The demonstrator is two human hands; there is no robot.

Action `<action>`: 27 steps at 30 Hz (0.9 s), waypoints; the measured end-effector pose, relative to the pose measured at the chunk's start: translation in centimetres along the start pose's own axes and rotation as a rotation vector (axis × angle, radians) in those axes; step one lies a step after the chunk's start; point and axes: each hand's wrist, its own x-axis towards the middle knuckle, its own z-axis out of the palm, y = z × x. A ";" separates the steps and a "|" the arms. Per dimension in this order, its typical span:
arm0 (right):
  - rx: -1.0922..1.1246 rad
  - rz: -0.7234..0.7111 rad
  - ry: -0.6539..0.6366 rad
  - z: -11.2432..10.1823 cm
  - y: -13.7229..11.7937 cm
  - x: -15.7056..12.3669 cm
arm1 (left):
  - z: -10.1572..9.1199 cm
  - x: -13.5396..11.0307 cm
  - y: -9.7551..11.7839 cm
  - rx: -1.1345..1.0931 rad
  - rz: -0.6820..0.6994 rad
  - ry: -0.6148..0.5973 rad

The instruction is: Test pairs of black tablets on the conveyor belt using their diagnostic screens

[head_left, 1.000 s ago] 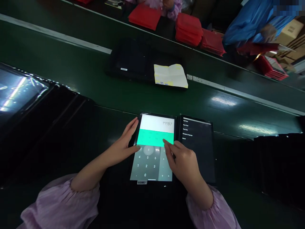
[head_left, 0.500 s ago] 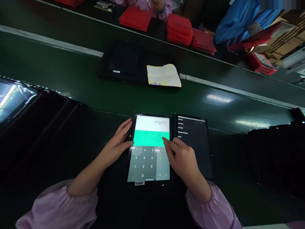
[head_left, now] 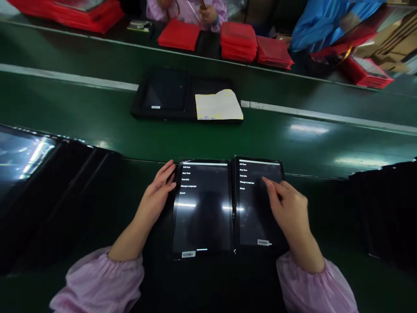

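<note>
Down on a dark mat (head_left: 208,282), two hands rest at two tablets lying side by side.

The left tablet (head_left: 202,213) and the right tablet (head_left: 257,213) lie flat, edges touching, just before a green conveyor belt (head_left: 97,117); each has a black screen with five white menu lines at top left and one white label at its bottom edge. The left hand (head_left: 154,195) lies open against the left tablet's outer edge, gripping nothing. The right hand (head_left: 288,206) is loosely curled, forefinger out, seemingly touching the right tablet's screen.

Bare green belt (head_left: 293,139) beyond tablets (head_left: 202,213), dark stacks (head_left: 384,208) flanking both sides
</note>
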 end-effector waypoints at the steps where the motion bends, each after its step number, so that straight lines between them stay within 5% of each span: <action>1: 0.022 -0.004 0.045 -0.3 0.3 -0.1 | 0.1 0.1 0.0 0.009 0.003 0.005; 8: 0.124 0.089 0.281 -2.2 1.6 -1.1 | 1.4 1.3 -0.3 0.114 0.051 0.033; 16: 0.145 0.107 0.325 -2.5 1.6 -1.4 | 1.5 1.8 -0.7 0.276 0.050 0.020; 27: 0.160 -0.063 0.201 -2.2 1.3 -1.5 | 2.2 1.3 -0.4 -0.013 0.045 0.109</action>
